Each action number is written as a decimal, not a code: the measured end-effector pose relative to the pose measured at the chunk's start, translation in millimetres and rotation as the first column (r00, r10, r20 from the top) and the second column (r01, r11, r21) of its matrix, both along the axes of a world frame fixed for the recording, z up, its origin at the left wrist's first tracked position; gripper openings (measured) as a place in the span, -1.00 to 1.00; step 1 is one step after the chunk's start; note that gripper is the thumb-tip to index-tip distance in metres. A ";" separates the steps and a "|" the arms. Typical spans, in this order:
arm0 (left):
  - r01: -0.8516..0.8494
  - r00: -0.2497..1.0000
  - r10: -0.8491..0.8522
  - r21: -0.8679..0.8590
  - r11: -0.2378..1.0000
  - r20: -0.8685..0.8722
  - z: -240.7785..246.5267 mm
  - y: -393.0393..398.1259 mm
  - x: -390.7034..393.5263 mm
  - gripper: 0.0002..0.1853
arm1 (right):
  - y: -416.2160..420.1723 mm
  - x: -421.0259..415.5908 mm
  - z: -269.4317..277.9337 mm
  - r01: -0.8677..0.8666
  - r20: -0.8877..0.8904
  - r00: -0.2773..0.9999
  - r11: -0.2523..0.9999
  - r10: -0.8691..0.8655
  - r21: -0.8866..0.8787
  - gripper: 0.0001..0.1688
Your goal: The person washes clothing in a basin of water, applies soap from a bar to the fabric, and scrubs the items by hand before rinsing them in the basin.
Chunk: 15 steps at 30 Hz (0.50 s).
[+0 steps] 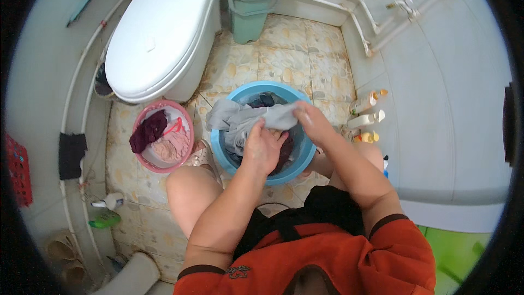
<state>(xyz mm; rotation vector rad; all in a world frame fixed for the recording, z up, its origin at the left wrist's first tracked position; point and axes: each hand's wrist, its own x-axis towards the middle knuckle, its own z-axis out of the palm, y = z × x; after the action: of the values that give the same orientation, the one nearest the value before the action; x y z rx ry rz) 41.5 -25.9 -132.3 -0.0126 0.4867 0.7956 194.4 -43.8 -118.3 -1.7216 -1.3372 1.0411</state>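
A wet light-grey garment is stretched across the blue plastic basin, its left end bunched over the far-left rim. At the basin's right side, my right hand grips the garment's right end. My left hand has its thumb on the cloth's near edge and its fingers under the fabric. Below the garment, dark clothes lie in the basin, partly covered by my hands. What liquid is under them I cannot tell.
Left of the basin stands a pink basin with maroon and pale pink clothes. Behind are a white toilet and a green bin. Several pump bottles line the right wall, below pipes with taps. My knees flank the blue basin.
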 end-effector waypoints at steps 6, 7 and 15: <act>0.466 0.357 0.633 0.718 0.516 -0.687 -13.3 9.1 -0.5 -0.72 | 0.8 7.0 16.0 0.195 -0.565 0.805 0.980 -0.181 -0.037 -0.73; 0.491 0.306 0.754 0.775 0.398 -0.581 -10.4 9.5 5.3 -0.74 | -0.6 7.0 14.3 0.199 -0.677 0.711 0.978 -0.190 -0.065 -0.73; 0.039 0.871 0.199 0.468 0.883 -0.449 -12.2 9.6 10.5 -0.77 | -0.8 20.2 4.2 0.185 -0.098 0.980 0.969 -0.171 0.166 -0.68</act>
<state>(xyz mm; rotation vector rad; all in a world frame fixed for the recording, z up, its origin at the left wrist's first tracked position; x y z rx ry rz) 52.0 -16.3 -144.6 0.6366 0.7645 0.9889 214.6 -44.5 -114.1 -1.6168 -1.1619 0.8582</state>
